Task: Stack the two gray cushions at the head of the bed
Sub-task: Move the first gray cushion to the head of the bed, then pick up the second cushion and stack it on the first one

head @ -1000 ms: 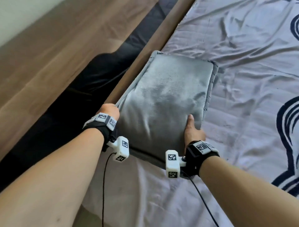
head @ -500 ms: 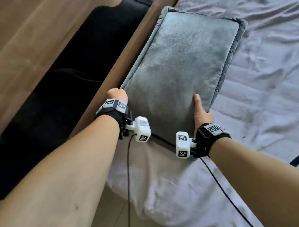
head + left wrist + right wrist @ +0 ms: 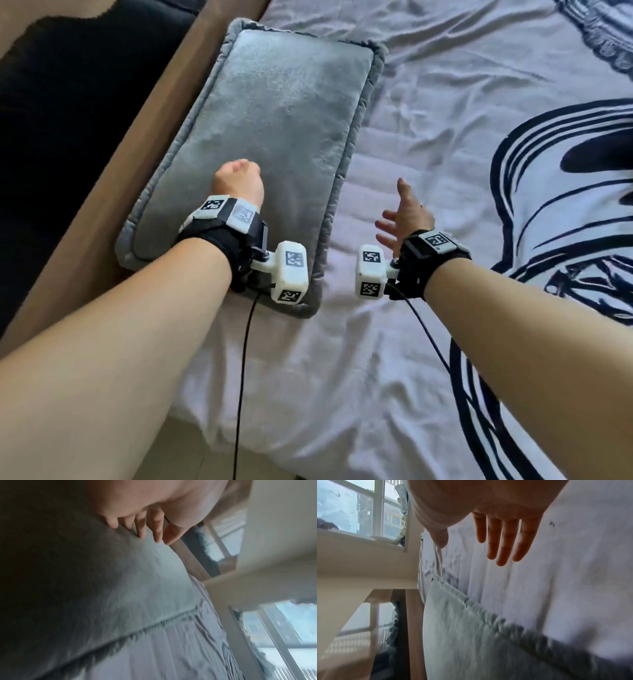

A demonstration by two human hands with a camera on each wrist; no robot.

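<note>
- Since its plush cover dimples under the fingers and its edge is a floppy ruffled flange, the rectangular gray velvety cushion (image 3: 270, 137) looks soft, light and limp, unlikely to slip or be harmed.
- It lies flat along the bed's edge, against the wooden headboard rail (image 3: 113, 178); whether a second cushion sits beneath it cannot be told.
- A sensible hold would be at the two short ends or long sides, palms under the padded body rather than the thin border, which would likely fold.
- The left hand (image 3: 238, 181) rests on the cushion's near half, fingers bent down with the tips pressing the fabric, gripping nothing.
- The right hand (image 3: 404, 216) hovers just beside the cushion, above the sheet, fingers spread and straight, empty.
- Around it spreads the wrinkled pale lilac bedsheet (image 3: 428, 113) with a dark blue line pattern.
</note>
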